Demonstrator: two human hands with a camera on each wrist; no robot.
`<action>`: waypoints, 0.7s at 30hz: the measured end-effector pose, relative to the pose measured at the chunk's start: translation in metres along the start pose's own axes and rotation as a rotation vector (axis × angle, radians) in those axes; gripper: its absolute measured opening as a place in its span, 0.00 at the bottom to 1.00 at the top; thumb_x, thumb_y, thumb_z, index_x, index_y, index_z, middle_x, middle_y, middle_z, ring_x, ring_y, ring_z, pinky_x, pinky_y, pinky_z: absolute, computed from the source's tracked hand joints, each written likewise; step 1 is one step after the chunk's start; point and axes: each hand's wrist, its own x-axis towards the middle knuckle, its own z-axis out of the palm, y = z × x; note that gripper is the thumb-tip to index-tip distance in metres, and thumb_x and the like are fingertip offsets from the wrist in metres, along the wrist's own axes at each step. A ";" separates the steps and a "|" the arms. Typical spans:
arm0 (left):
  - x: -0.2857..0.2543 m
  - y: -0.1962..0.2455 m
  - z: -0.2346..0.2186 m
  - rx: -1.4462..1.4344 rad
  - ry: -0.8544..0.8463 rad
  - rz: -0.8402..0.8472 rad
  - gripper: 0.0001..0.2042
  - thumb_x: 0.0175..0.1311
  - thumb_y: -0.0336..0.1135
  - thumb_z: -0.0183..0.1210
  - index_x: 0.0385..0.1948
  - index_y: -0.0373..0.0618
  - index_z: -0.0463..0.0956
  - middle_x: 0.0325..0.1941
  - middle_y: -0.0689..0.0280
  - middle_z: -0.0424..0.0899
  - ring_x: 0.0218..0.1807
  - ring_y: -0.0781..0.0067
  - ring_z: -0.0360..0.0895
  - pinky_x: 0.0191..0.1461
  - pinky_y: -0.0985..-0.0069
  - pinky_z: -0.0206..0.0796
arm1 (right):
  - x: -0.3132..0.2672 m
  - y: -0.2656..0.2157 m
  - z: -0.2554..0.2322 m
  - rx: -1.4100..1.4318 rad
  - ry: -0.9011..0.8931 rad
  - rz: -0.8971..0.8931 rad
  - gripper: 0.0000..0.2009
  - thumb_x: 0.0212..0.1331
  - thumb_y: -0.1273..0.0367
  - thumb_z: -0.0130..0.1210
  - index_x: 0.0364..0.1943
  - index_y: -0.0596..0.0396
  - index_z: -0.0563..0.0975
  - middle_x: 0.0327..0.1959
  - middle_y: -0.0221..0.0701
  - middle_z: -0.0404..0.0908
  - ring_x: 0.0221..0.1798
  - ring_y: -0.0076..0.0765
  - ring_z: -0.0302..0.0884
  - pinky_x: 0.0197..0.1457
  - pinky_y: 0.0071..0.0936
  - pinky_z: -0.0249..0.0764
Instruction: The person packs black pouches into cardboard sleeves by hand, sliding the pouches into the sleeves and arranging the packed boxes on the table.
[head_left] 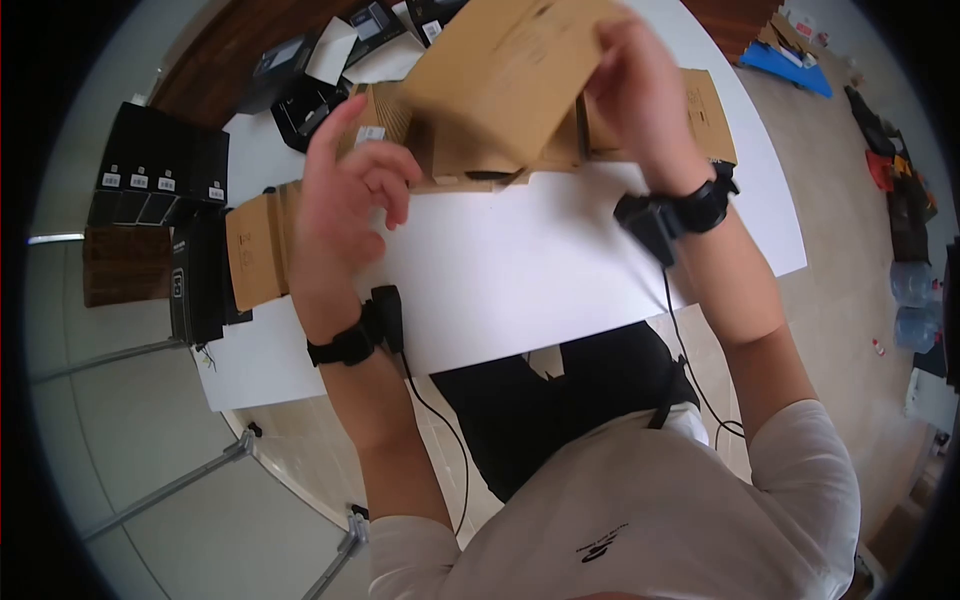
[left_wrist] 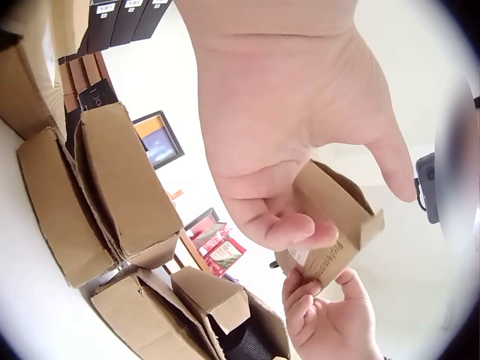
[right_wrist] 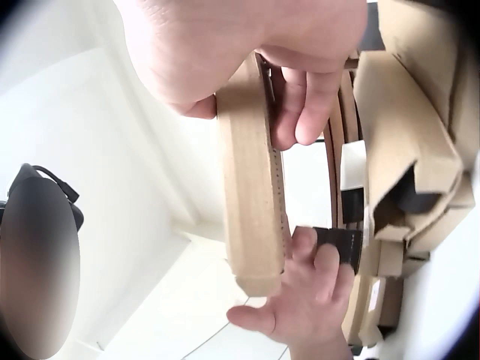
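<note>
My right hand grips a brown cardboard box by its right edge, holding it tilted above the far side of the table. In the right wrist view, the thumb and fingers pinch a narrow side of this box. Dark lettering beginning "Profess" shows on its face in the left wrist view, where a flap stands out at one end. To the box's left, my left hand is raised with nothing in its grasp, index finger extended and the other fingers loosely bent. The box's inside is hidden.
More cardboard boxes, some with flaps up, line the far side of the white table; one brown box sits at the left. Black boxes with white labels stand beyond it. An opened black box lies at the back left.
</note>
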 end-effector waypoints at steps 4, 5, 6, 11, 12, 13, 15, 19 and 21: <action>0.001 0.001 -0.013 0.019 0.102 -0.018 0.35 0.56 0.34 0.55 0.68 0.34 0.53 0.42 0.53 0.77 0.27 0.73 0.72 0.32 0.77 0.63 | 0.024 -0.026 0.000 0.211 0.047 -0.179 0.16 0.63 0.70 0.42 0.52 0.62 0.72 0.44 0.34 0.79 0.48 0.29 0.78 0.56 0.26 0.73; 0.001 -0.001 -0.016 -0.004 0.085 0.041 0.31 0.59 0.33 0.53 0.65 0.30 0.56 0.40 0.54 0.77 0.26 0.73 0.71 0.32 0.77 0.63 | 0.028 -0.036 -0.004 0.114 0.041 -0.236 0.16 0.64 0.70 0.41 0.51 0.63 0.72 0.47 0.36 0.79 0.54 0.35 0.76 0.63 0.30 0.70; 0.002 0.001 -0.018 -0.001 0.084 0.046 0.31 0.59 0.33 0.53 0.65 0.30 0.56 0.40 0.54 0.77 0.26 0.73 0.71 0.32 0.77 0.63 | 0.025 -0.051 -0.006 -0.036 0.096 -0.199 0.17 0.63 0.70 0.41 0.53 0.62 0.72 0.48 0.37 0.79 0.52 0.35 0.77 0.61 0.30 0.71; -0.002 0.001 -0.031 0.168 0.187 0.029 0.30 0.65 0.40 0.55 0.63 0.28 0.58 0.39 0.55 0.77 0.27 0.75 0.70 0.33 0.79 0.63 | 0.022 -0.050 -0.058 -0.592 0.228 -0.003 0.17 0.64 0.66 0.43 0.50 0.61 0.76 0.47 0.39 0.80 0.48 0.34 0.78 0.51 0.31 0.74; -0.002 0.000 -0.029 0.171 0.174 0.023 0.30 0.65 0.40 0.55 0.63 0.28 0.58 0.39 0.55 0.77 0.27 0.75 0.70 0.33 0.79 0.63 | 0.019 -0.052 -0.059 -0.586 0.242 -0.002 0.17 0.64 0.66 0.43 0.50 0.61 0.76 0.47 0.39 0.80 0.48 0.34 0.78 0.51 0.31 0.74; -0.003 0.000 -0.026 0.117 0.166 0.072 0.29 0.66 0.40 0.54 0.63 0.28 0.59 0.40 0.56 0.77 0.28 0.76 0.70 0.33 0.80 0.63 | 0.016 -0.057 -0.059 -0.746 0.257 0.071 0.18 0.63 0.65 0.44 0.48 0.63 0.76 0.45 0.40 0.81 0.47 0.35 0.78 0.50 0.31 0.74; -0.004 0.000 -0.024 0.064 0.107 0.125 0.28 0.68 0.41 0.53 0.62 0.29 0.60 0.40 0.56 0.77 0.28 0.76 0.70 0.34 0.81 0.63 | 0.013 -0.067 -0.070 -0.976 0.262 0.131 0.20 0.61 0.61 0.47 0.47 0.66 0.77 0.43 0.44 0.82 0.46 0.40 0.79 0.50 0.33 0.74; -0.008 0.008 -0.015 0.170 0.042 0.039 0.27 0.69 0.43 0.53 0.62 0.30 0.61 0.42 0.57 0.77 0.30 0.77 0.71 0.34 0.82 0.63 | 0.011 -0.068 -0.090 -1.168 0.259 0.060 0.22 0.58 0.59 0.49 0.46 0.65 0.78 0.44 0.51 0.83 0.48 0.49 0.81 0.53 0.36 0.74; -0.003 0.011 -0.007 0.316 0.048 -0.046 0.25 0.67 0.36 0.57 0.61 0.34 0.64 0.44 0.60 0.77 0.34 0.78 0.72 0.37 0.83 0.65 | 0.022 -0.038 -0.089 -1.252 0.183 0.008 0.22 0.57 0.58 0.49 0.46 0.64 0.79 0.44 0.54 0.82 0.48 0.54 0.81 0.54 0.38 0.74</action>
